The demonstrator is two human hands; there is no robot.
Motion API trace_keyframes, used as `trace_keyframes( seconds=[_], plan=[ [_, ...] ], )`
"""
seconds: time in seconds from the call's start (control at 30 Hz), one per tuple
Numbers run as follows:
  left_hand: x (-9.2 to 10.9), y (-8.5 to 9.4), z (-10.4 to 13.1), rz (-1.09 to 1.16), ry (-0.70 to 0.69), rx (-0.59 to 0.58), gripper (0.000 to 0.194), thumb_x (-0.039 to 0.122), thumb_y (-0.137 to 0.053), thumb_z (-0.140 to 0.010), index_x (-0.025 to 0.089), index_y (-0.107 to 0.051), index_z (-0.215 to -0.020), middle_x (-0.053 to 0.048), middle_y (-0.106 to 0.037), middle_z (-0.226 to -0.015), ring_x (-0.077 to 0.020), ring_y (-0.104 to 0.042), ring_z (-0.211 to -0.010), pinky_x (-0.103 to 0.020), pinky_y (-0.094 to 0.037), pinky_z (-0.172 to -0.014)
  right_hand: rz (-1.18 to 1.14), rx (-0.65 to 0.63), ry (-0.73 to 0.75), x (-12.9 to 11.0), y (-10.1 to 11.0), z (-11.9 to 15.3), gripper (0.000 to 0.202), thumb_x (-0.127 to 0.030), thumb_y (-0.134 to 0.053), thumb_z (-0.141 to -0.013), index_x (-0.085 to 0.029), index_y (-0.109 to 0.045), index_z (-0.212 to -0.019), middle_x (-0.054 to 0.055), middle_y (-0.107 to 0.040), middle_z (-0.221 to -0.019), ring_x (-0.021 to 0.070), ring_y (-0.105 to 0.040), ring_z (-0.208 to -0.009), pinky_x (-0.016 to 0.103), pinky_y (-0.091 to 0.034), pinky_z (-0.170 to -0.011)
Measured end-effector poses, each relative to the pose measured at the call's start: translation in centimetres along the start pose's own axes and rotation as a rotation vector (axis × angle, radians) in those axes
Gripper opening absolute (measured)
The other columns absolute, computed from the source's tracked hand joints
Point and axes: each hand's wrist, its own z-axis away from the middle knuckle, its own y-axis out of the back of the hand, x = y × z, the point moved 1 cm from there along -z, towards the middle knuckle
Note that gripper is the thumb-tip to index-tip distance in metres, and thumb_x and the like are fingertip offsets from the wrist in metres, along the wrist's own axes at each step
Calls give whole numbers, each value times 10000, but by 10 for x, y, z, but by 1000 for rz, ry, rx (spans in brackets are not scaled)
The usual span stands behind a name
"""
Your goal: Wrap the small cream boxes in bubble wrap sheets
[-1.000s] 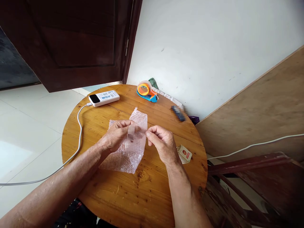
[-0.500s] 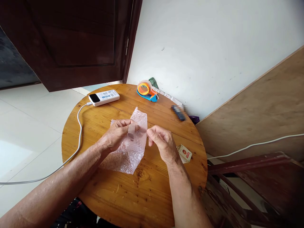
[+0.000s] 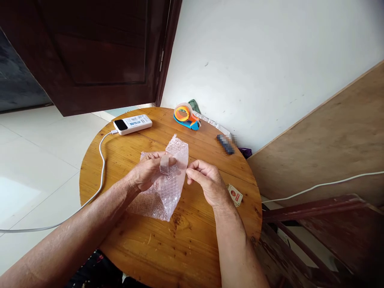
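Note:
A sheet of pink-tinted bubble wrap (image 3: 171,196) is held above the round wooden table, partly folded over. My left hand (image 3: 151,166) grips it from the left, thumb on top and the other fingers mostly hidden. A short strip of clear tape (image 3: 164,165) hangs from the left thumb, its lower end loose. On the other side, my right hand (image 3: 205,178) is closed in a pinch at the wrap's right edge, thumb against forefinger. Whatever lies between those fingertips is mostly covered, but they meet the wrap's edge.
Toward the back of the table (image 3: 150,256) stand a white power bank (image 3: 133,124) with a cable (image 3: 102,160) and a tape dispenser (image 3: 186,116). A blurred dark object (image 3: 225,144) lies at the right. A small card box (image 3: 235,195) sits beside my right wrist.
The view has shifted slightly. Both hands keep their hold, and the tape strip on my left thumb now curls a little differently. The bubble wrap's right part has moved slightly right.

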Motion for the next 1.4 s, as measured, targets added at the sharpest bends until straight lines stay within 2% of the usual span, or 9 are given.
trace_keyframes(
  seconds=[0.13, 0.43, 0.57, 0.7, 0.83, 1.0, 1.2, 1.33, 1.4],
  plan=[
    [3, -6, 3, -124, -83, 42, 268, 359, -768, -634, 127, -636, -606, -2, -631, -589, -77, -497, -497, -203, -361, -500, 31, 134, 145, -6, 0, 4, 149, -326, -644, -829, -198, -620, -756, -51, -546, -546, 97, -458, -502, 245, -351, -518],
    [3, -10, 6, -285, -183, -3, 142, 246, -684, -683, 125, -658, -613, 13, -604, -567, -70, -478, -522, -198, -377, -541, 300, 173, 332, -10, -13, 6, 124, -225, -606, -869, -195, -713, -923, -12, -642, -699, 104, -537, -567, 248, -435, -559],
    [4, -11, 7, -350, -179, 46, 233, 344, -688, -719, 126, -656, -644, 20, -569, -563, -72, -456, -522, -204, -364, -533, 348, 234, 379, -8, -15, 7, 97, -198, -600, -873, -195, -695, -888, -4, -663, -744, 98, -535, -568, 235, -429, -537],
    [3, -10, 7, -424, -174, 58, 277, 407, -682, -738, 131, -670, -712, 26, -556, -587, -75, -434, -524, -212, -337, -520, 385, 204, 421, -10, -18, 8, 114, -170, -591, -884, -199, -700, -899, 15, -699, -817, 115, -603, -649, 239, -476, -598],
    [1, -6, 6, -431, -179, 3, 226, 338, -682, -733, 129, -697, -816, 12, -597, -651, -90, -471, -565, -227, -367, -553, 416, 191, 459, -10, -19, 6, 150, -142, -587, -878, -206, -709, -937, 26, -720, -877, 131, -641, -739, 243, -496, -644],
    [-1, -2, 4, -181, -142, -155, 331, 187, -642, -678, 139, -709, -999, -43, -691, -841, -139, -586, -715, -261, -455, -661, 406, 186, 459, -9, -12, 5, 195, -149, -569, -878, -219, -725, -972, 27, -722, -915, 146, -651, -802, 257, -503, -703],
    [2, -1, 3, 36, -93, -225, 497, 104, -568, -597, 133, -708, -1072, -105, -729, -1019, -196, -648, -854, -313, -509, -744, 73, 154, 279, -5, 0, 4, 262, -353, -533, -908, -228, -750, -984, 27, -737, -891, 201, -656, -858, 321, -502, -783],
    [3, -3, 4, 13, -116, -209, 459, 111, -576, -629, 128, -712, -1067, -114, -731, -1053, -206, -652, -897, -327, -523, -764, -148, 152, 164, -5, 3, 2, 588, -679, -394, -895, -201, -733, -846, 75, -726, -860, 240, -655, -842, 358, -504, -733],
    [2, -3, 5, -41, -141, -191, 437, 123, -602, -664, 131, -705, -1089, -115, -726, -1064, -207, -650, -909, -336, -526, -776, -153, 137, 142, -4, 4, 1, 622, -751, -419, -846, -202, -711, -823, 80, -720, -882, 248, -651, -862, 367, -502, -754]
  ],
)
